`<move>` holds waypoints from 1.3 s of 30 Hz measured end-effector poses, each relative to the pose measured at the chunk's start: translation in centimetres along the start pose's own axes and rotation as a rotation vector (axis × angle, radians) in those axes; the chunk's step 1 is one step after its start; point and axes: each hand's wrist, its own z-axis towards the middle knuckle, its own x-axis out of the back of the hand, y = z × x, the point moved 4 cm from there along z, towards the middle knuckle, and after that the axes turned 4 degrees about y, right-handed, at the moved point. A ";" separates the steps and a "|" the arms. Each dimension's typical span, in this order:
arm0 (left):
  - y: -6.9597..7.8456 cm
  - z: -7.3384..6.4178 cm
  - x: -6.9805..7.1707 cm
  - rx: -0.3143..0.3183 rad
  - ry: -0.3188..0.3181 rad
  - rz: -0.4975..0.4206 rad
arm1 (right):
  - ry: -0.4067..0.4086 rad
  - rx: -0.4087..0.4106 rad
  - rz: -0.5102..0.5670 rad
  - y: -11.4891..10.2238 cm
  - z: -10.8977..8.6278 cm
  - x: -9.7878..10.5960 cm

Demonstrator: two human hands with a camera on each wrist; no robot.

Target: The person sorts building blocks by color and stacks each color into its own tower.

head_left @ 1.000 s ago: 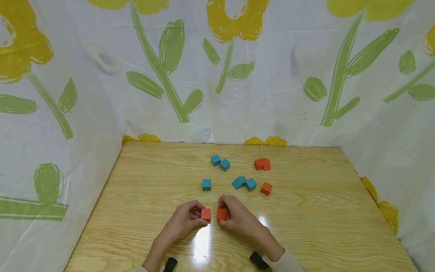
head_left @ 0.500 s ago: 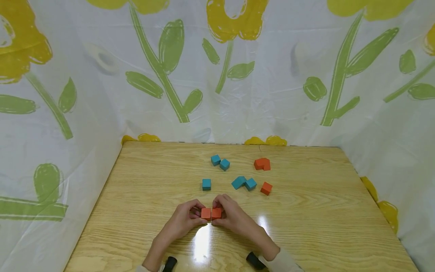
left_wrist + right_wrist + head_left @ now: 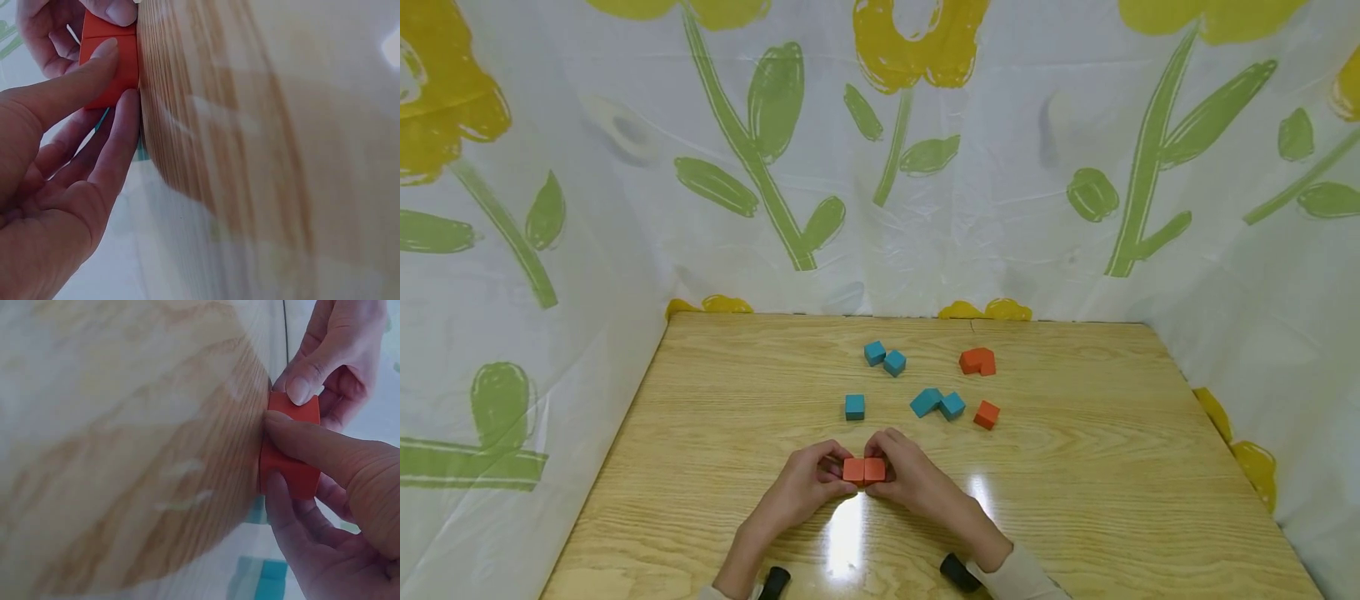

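Note:
Two orange-red cubes stand side by side on the wooden table, their faces meeting. My left hand (image 3: 807, 483) pinches the left cube (image 3: 853, 470) between thumb and fingers. On the other side my right hand (image 3: 912, 471) pinches the right cube (image 3: 875, 470) the same way. The left wrist view shows the left thumb lying across the front of the left cube (image 3: 125, 72), a thin seam marking where the cubes meet. In the right wrist view the right thumb presses the front of the right cube (image 3: 290, 469), right at the tabletop.
Beyond the hands a blue cube (image 3: 854, 407) sits alone, with two blue cubes (image 3: 884, 358) farther back. To the right lie a pair of blue blocks (image 3: 937, 403), an orange-red cube (image 3: 987, 415) and joined-looking orange-red blocks (image 3: 977, 361). Flower-printed cloth (image 3: 1000, 208) walls the table (image 3: 700, 400).
My right hand has moved left with its cube, closing the gap until it meets the left cube. The left hand has stayed in place.

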 end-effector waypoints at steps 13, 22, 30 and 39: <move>-0.1 -0.1 0.2 0.019 0.010 -0.021 | -0.024 -0.036 -0.003 0.5 -0.9 2.7; -0.2 -0.2 0.2 0.041 0.011 -0.019 | 0.057 -0.049 -0.020 2.4 -2.1 6.0; -0.3 -0.2 0.3 0.037 0.013 -0.002 | 0.131 -0.055 -0.055 3.8 -3.0 8.5; -0.3 -0.1 0.1 0.052 0.002 -0.006 | 0.283 -0.005 -0.164 5.1 -4.0 11.2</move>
